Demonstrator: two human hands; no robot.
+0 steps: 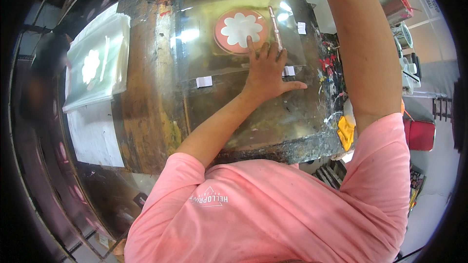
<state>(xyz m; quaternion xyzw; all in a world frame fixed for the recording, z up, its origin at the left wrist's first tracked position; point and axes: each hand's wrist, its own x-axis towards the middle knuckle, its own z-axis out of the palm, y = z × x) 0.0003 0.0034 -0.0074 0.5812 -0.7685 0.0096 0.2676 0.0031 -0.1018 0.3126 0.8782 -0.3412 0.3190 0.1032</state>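
Note:
My left hand (265, 70) lies palm down with its fingers spread on a clear plastic sheet (229, 85). A fingertip rests at the lower edge of a white flower shape (240, 28) set on a pink disc (219, 36). Beside the disc runs a thin pink and white strip (274, 27), its lower end close to my fingers. Small white tabs sit around the sheet, one left of my hand (204, 82) and another (288, 71) by my thumb. My right arm (368, 44) reaches up past the upper edge, so its hand is out of sight.
On the left of the paint-stained table (141, 92) lies a stack of clear sheets (97, 63) with white flower prints, over white paper (95, 134). A yellow cloth (345, 132) hangs at the right edge. Tubs and a red-rimmed bucket (394, 2) stand at the far right.

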